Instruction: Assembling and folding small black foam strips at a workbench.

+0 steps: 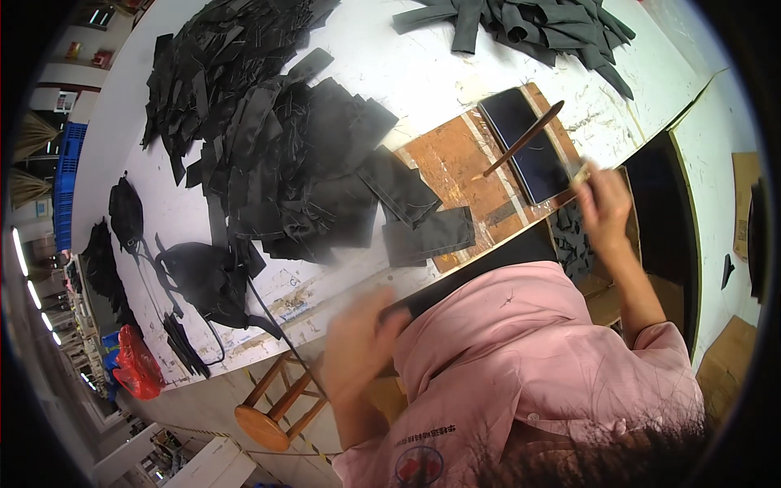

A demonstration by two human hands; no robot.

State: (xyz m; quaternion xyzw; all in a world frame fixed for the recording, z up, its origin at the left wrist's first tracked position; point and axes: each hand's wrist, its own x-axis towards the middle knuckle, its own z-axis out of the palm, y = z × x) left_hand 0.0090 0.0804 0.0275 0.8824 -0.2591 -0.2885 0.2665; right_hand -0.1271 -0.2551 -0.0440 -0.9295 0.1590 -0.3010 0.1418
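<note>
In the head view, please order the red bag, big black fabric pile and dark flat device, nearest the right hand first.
From the right hand:
1. Dark flat device, just left, on the brown board.
2. Big black fabric pile, farther left on the white table.
3. Red bag, far left by the table's edge.

One wide head-worn camera, the left of a pair, looks down from close above the left hand (358,342) and the right hand (604,205), seeing so much around them that the white table (370,50) in front looks bent.
</note>
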